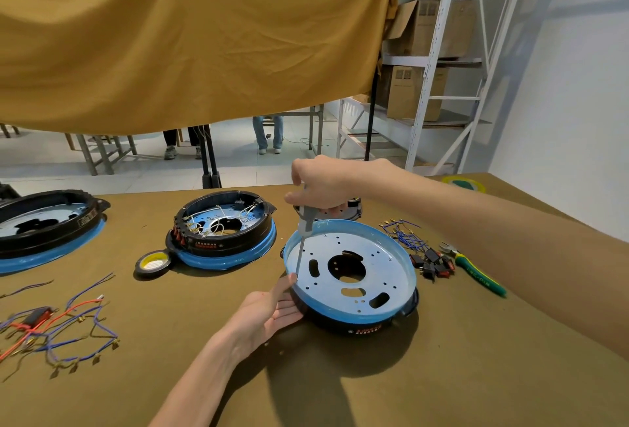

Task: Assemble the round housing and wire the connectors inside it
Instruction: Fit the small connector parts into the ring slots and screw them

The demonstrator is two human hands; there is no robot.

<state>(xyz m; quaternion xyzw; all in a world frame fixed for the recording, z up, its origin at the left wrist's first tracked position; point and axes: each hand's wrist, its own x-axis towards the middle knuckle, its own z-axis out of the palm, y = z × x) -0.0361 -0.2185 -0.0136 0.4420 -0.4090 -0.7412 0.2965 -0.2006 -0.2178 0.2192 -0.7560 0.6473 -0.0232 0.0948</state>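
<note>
A round housing (354, 294) lies on the table in front of me, its blue-filmed metal plate with cut-outs facing up inside a black ring. My right hand (321, 185) grips the grey handle of a screwdriver (304, 232), held nearly upright with its tip at the plate's left rim. My left hand (269, 312) rests against the housing's left side, fingers straight, index finger up beside the screwdriver tip.
A wired housing (224, 232) and a roll of black tape (153, 265) sit to the left, another housing (47, 226) at far left. Loose wires (58, 328) lie at near left. Blue wires with switches (422, 249) and green-handled pliers (476, 273) lie at right.
</note>
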